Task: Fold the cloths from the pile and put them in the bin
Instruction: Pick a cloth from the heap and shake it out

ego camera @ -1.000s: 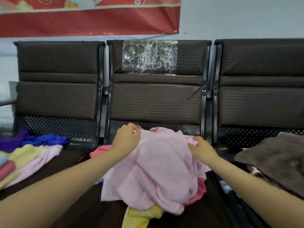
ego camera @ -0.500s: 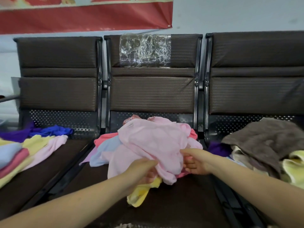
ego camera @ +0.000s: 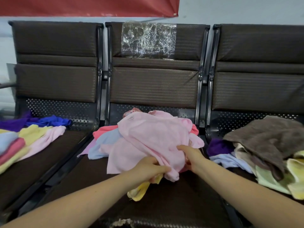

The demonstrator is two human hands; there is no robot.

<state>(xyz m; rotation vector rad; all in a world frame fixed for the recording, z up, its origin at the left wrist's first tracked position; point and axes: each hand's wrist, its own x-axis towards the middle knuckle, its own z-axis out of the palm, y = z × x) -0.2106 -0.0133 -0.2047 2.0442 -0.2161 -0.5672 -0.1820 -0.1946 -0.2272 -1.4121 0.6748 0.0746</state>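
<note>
On the middle seat [ego camera: 172, 203] of a dark padded bench, the left hand [ego camera: 148, 168] and right hand [ego camera: 191, 156] both grip the bunched near edge of a soft, rumpled pink cloth [ego camera: 151, 139]. It tops a loose pile with a coral cloth [ego camera: 103, 131], pale blue cloth [ego camera: 105, 142] and crumpled yellow cloth [ego camera: 139, 191] beneath.

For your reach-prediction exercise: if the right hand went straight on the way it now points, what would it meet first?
The right hand points forward and slightly left, already gripping the pink cloth. More of that cloth's bunched bulk comes first, probably; depth is unclear.
</note>
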